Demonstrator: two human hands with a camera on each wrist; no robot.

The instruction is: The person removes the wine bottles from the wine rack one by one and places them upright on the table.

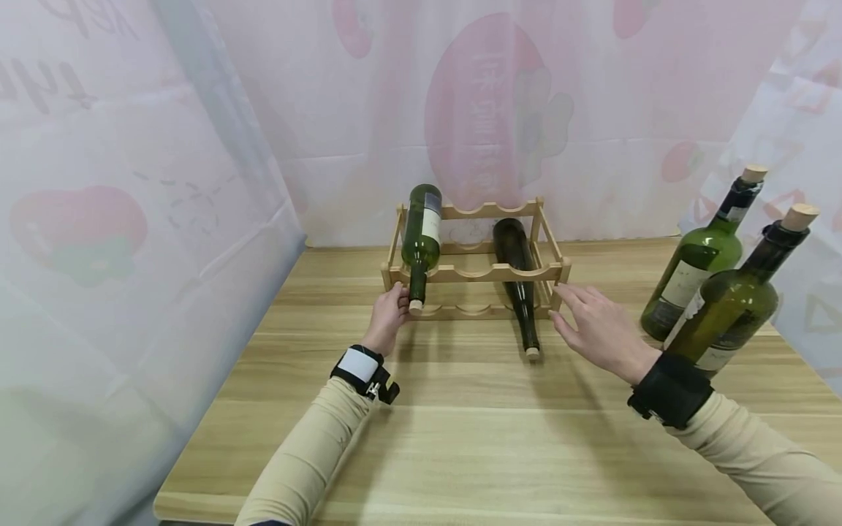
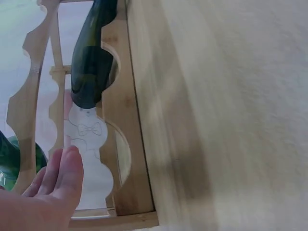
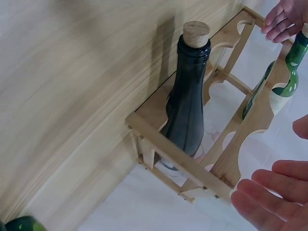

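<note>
A two-tier wooden wine rack (image 1: 483, 274) stands on the table. On its upper tier at the left lies a green wine bottle (image 1: 419, 234), its corked neck toward me. A dark wine bottle (image 1: 517, 277) lies on the lower tier at the right, cork also toward me. My left hand (image 1: 388, 318) is at the rack's front left corner, beside the green bottle's neck; in the left wrist view its fingers (image 2: 65, 168) are extended. At the front right post, my right hand (image 1: 601, 329) has its fingers spread, close to the wood. Whether either hand touches the rack, I cannot tell.
Two corked green wine bottles stand upright on the right of the table: a farther bottle (image 1: 700, 267) and a nearer bottle (image 1: 730, 314), beside my right wrist. A printed curtain (image 1: 368, 95) hangs behind the wooden table (image 1: 460, 438) and along its sides.
</note>
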